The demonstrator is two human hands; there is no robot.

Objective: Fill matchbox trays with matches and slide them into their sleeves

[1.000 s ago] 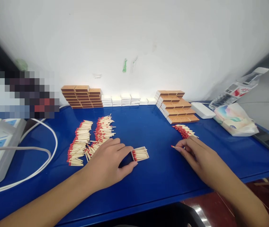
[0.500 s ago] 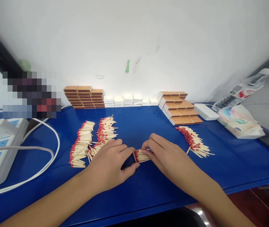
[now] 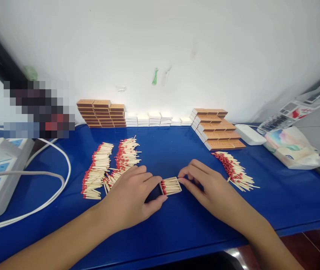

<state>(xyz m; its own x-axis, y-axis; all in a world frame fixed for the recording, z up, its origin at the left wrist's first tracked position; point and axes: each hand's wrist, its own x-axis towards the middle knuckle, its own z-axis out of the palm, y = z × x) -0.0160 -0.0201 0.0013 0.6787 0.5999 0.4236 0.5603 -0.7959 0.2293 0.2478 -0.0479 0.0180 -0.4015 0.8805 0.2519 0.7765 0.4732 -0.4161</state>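
Note:
A small white matchbox tray (image 3: pixel 181 189), filled with red-headed matches (image 3: pixel 171 185), lies on the blue table between my hands. My left hand (image 3: pixel 134 195) grips its left end between thumb and index finger. At the tray's upper right corner is my right hand (image 3: pixel 207 187), thumb and index tip nearly together; whether anything is between them is hidden. Two loose rows of matches, a left row (image 3: pixel 98 170) and a second row (image 3: pixel 127 153), lie beyond my left hand. Another pile of matches (image 3: pixel 234 170) lies beyond my right hand.
Along the wall stand stacked brown matchboxes (image 3: pixel 100 114), white trays (image 3: pixel 154 119) and a stepped stack of matchboxes (image 3: pixel 219 129). On the right are a white box-shaped object (image 3: pixel 250 134) and a tissue pack (image 3: pixel 293 146). A power strip (image 3: pixel 2 176) with white cables (image 3: pixel 64 187) occupies the left.
My right hand has drawn back to the right from over the matches, uncovering the tray's right end. My left hand keeps its grip on the left end.

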